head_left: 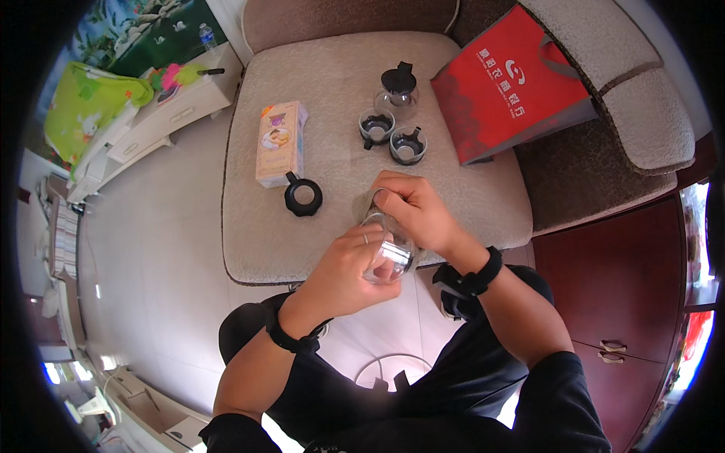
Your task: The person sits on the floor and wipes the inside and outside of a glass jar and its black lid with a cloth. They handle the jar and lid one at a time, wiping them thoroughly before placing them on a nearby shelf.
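We hold a clear, rounded, glinting glass vessel (400,255) in our left hand (349,270), fingers wrapped around it. Our right hand (421,211) curls closed at its far end, gripping what we cannot tell.

A beige seat (340,162) bears, at left, a pale box (280,151) with a black ring (292,201) near its lower end; toward the right sit a lidded pot (398,81), two cups (377,125) (408,146) and a red bag (502,94).
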